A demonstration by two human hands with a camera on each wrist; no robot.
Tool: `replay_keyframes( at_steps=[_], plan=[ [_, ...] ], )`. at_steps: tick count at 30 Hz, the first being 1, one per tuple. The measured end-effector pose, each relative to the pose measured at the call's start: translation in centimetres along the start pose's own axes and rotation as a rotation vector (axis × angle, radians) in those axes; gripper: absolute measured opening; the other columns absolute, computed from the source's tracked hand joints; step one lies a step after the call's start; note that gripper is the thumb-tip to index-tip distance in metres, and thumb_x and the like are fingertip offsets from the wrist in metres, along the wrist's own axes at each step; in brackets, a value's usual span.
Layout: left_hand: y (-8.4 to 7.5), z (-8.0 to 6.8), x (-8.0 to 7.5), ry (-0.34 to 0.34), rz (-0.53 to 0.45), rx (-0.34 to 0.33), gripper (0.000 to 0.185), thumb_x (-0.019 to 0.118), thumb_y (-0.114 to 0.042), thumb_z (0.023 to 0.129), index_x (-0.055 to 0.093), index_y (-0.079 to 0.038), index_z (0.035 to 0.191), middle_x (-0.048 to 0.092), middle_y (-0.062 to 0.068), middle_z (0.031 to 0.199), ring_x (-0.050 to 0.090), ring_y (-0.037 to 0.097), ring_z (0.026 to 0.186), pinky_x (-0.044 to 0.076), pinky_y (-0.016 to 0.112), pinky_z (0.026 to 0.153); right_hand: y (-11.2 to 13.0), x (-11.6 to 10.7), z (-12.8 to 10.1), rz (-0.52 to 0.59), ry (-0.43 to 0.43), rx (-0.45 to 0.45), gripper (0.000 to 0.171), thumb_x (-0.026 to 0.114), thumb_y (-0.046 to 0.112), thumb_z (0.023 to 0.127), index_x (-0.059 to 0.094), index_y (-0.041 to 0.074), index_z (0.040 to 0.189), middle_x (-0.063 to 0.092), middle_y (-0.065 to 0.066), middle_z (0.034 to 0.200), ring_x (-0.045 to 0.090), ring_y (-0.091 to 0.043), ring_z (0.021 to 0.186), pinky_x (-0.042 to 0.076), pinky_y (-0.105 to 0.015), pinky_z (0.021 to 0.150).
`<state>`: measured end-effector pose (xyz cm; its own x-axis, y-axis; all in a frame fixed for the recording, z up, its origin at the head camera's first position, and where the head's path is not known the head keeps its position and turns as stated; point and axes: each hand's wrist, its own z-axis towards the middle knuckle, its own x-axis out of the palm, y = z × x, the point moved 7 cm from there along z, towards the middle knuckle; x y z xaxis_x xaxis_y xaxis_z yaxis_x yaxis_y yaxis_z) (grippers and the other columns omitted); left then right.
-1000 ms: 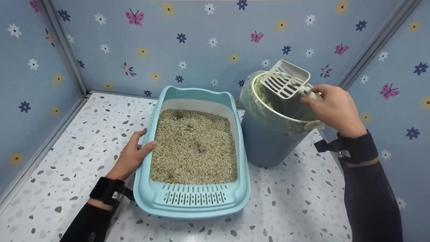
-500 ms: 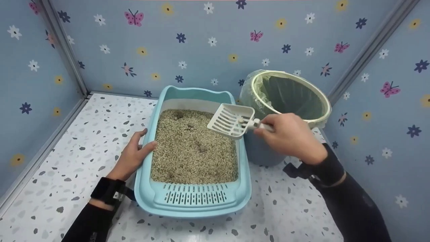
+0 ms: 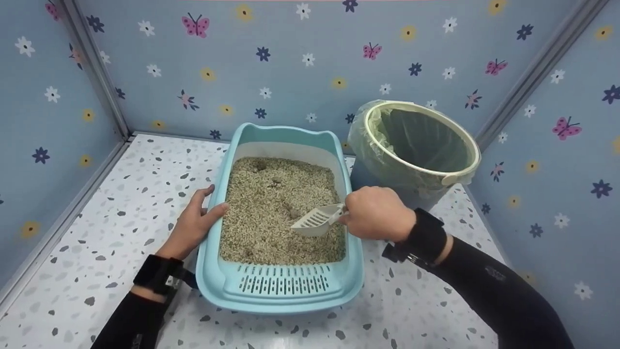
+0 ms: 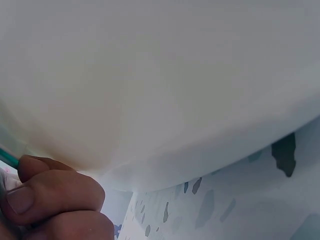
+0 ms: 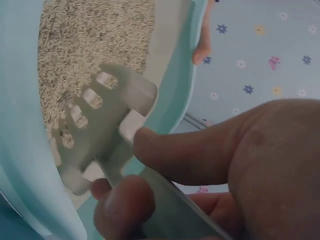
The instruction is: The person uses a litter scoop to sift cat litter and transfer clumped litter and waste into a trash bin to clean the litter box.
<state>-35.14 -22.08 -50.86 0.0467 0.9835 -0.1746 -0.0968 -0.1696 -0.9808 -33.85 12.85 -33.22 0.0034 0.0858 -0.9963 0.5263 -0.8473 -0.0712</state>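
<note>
A light blue litter box stands on the speckled surface, filled with tan pellet litter. Dark clumps lie in the litter. My left hand grips the box's left rim, thumb over the edge; curled fingers show beneath it in the left wrist view. With my right hand I hold a pale slotted litter scoop by its handle. The scoop's head is tilted over the right half of the litter, beside a clump near the middle. Whether its front edge touches the litter I cannot tell.
A grey-blue bin with a pale rim and a translucent liner bag stands at the box's right, behind my right hand. Blue patterned panels close off the back and both sides. Speckled white surface extends left of the box.
My right hand has carried the scoop from above the bin leftward and down over the litter, tilting its head. My left hand has stayed on the box rim.
</note>
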Motion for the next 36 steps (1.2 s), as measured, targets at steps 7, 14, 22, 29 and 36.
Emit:
replay_keyframes(
  at_steps=[7, 14, 22, 29, 36],
  plan=[
    [0.1, 0.0, -0.1, 0.007, 0.025, -0.012, 0.084, 0.063, -0.043, 0.114, 0.020, -0.010, 0.177, 0.074, 0.030, 0.106, 0.078, 0.030, 0.086, 0.066, 0.036, 0.075, 1.8, -1.7, 0.3, -0.148, 0.025, -0.068, 0.038, 0.073, 0.025, 0.088, 0.046, 0.022, 0.062, 0.049, 0.000, 0.060, 0.055, -0.025, 0.056, 0.055, -0.054, 0.046],
    [0.2, -0.1, -0.2, -0.004, 0.023, -0.013, 0.084, 0.064, -0.042, 0.113, 0.021, -0.010, 0.177, 0.073, 0.031, 0.107, 0.077, 0.030, 0.086, 0.067, 0.037, 0.075, 3.4, -1.7, 1.3, -0.200, 0.118, -0.087, 0.035, 0.072, 0.021, 0.083, 0.044, 0.024, 0.062, 0.045, 0.004, 0.061, 0.053, -0.021, 0.057, 0.052, -0.050, 0.048],
    [0.2, 0.0, -0.1, 0.003, 0.013, -0.011, 0.084, 0.065, -0.042, 0.113, 0.020, -0.010, 0.178, 0.073, 0.032, 0.111, 0.078, 0.033, 0.090, 0.068, 0.039, 0.077, 3.4, 1.2, 2.1, -0.189, 0.121, -0.025, 0.046, 0.078, 0.030, 0.093, 0.044, 0.023, 0.062, 0.043, 0.005, 0.061, 0.048, -0.018, 0.055, 0.050, -0.047, 0.047],
    [0.2, 0.0, 0.0, -0.004, 0.005, -0.014, 0.082, 0.065, -0.039, 0.113, 0.022, -0.010, 0.177, 0.073, 0.032, 0.106, 0.078, 0.030, 0.086, 0.068, 0.039, 0.074, 3.0, 4.8, 3.0, -0.141, 0.183, 0.029, 0.039, 0.070, 0.014, 0.091, 0.044, 0.022, 0.063, 0.042, 0.003, 0.063, 0.046, -0.018, 0.054, 0.047, -0.043, 0.046],
    [0.1, 0.0, 0.1, 0.009, -0.015, -0.007, 0.082, 0.064, -0.039, 0.114, 0.020, -0.011, 0.178, 0.073, 0.032, 0.108, 0.078, 0.030, 0.086, 0.068, 0.040, 0.072, 3.4, 7.5, 4.3, -0.113, 0.223, 0.027, 0.038, 0.067, 0.010, 0.093, 0.045, 0.020, 0.063, 0.044, 0.001, 0.063, 0.045, -0.017, 0.054, 0.052, -0.043, 0.046]
  ],
)
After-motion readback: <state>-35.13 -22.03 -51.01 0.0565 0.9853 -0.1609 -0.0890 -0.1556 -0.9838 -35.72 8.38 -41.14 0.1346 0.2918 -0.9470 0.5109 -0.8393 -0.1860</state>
